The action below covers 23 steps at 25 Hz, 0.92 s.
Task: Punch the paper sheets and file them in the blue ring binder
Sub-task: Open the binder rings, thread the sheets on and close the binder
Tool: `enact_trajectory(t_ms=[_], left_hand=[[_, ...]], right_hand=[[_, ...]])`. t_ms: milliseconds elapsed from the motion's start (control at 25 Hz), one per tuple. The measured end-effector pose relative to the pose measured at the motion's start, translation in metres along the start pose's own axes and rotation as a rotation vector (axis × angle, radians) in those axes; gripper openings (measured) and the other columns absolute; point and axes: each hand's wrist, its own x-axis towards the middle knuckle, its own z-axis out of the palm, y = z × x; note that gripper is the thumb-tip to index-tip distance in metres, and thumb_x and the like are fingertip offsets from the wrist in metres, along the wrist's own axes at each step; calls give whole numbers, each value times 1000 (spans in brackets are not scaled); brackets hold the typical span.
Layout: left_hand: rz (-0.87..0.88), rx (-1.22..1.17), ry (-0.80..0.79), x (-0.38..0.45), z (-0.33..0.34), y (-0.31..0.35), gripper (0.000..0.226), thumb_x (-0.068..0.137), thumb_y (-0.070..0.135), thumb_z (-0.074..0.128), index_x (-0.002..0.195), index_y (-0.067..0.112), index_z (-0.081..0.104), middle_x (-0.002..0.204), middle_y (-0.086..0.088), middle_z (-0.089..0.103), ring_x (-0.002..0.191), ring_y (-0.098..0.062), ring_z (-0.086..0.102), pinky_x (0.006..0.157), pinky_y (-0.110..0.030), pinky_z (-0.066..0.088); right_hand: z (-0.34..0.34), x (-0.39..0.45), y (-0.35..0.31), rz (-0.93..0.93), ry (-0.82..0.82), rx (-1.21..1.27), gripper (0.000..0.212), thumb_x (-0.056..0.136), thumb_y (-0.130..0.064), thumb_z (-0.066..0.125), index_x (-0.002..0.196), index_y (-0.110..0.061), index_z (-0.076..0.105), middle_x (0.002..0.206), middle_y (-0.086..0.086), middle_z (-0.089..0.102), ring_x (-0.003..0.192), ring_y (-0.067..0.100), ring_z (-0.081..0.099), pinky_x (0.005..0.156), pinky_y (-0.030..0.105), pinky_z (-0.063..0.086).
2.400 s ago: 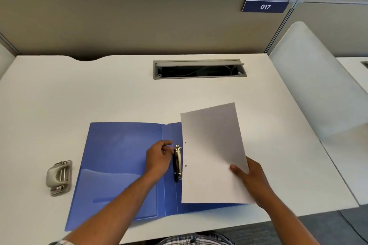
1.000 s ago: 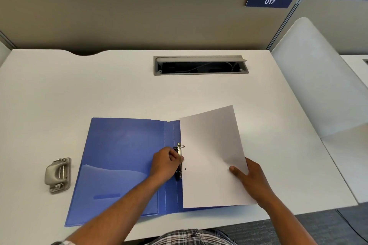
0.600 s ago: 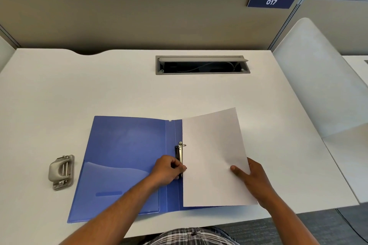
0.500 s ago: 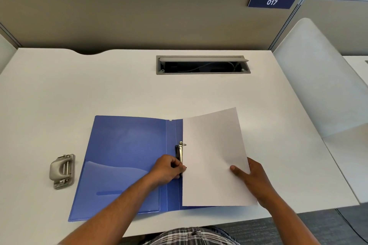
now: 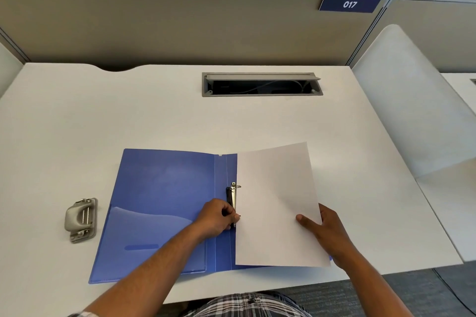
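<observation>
Over the last couple of seconds the left hand (image 5: 219, 216) has slid down the ring mechanism (image 5: 233, 201) from its upper end to its lower end, and the paper sheet (image 5: 277, 206) has dropped from a raised tilt to lie nearly flat on the right half of the blue ring binder (image 5: 164, 203). Earlier both punched holes showed clear of the rings; now the upper ring pokes up at the sheet's left edge, so the top hole looks threaded, while the lower one is hidden behind the fingers. My read is that filing is almost done, with the lower ring and the clasp left to settle.

The left hand is curled, fingertips pinching at the lower end of the mechanism. The right hand (image 5: 327, 229) holds the sheet's right edge, thumb on top, fingers beneath.

The sheet's long axis runs away from the person, top leaning slightly right, punched edge along the spine. The binder lies open on the surface (image 5: 103, 116), the hole punch (image 5: 81, 219) well to its left
</observation>
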Motion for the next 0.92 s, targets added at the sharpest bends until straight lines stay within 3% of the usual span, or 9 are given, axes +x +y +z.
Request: enact_trajectory(t_ms=[120,320,480,560,720,920], left_hand=[[27,93,6,0,4,1,18,90,26,71,89,8,71,89,-8,75,85,-23,71,76,-32,58],[84,197,15,-2,8,4,22,92,27,69,89,5,70,91,-8,73,75,-11,62,69,-24,50],[150,213,23,-3,11,3,16,84,24,77,82,11,69,81,7,65,69,-2,58,61,-12,45],[174,193,34,-3,12,0,18,79,24,82,82,11,69,81,6,65,66,-3,56,58,-10,46],[163,99,76,0,12,-5,32,75,24,86,93,14,61,88,-5,67,66,-6,53,59,-14,48],[251,127,138,-1,14,-9,50,78,25,82,115,30,50,90,2,55,65,-6,50,62,-19,49]], right_hand=[[1,3,7,4,12,-34,34,88,-37,78,119,-27,69,108,-6,78,94,19,76,86,50,62],[3,8,15,6,48,-66,40,87,-39,77,123,-26,68,111,-5,77,97,20,74,88,50,61],[0,13,14,0,69,-101,41,90,-37,76,126,-22,66,114,-2,75,98,22,73,88,49,61],[-3,15,14,6,70,-120,43,90,-39,75,128,-21,65,115,-1,75,98,23,73,87,49,62],[-2,21,17,21,63,-149,46,89,-36,76,129,-18,64,117,1,74,100,24,72,89,48,61],[5,23,25,65,77,-177,50,89,-33,76,132,-14,60,119,4,71,103,27,69,92,46,59]])
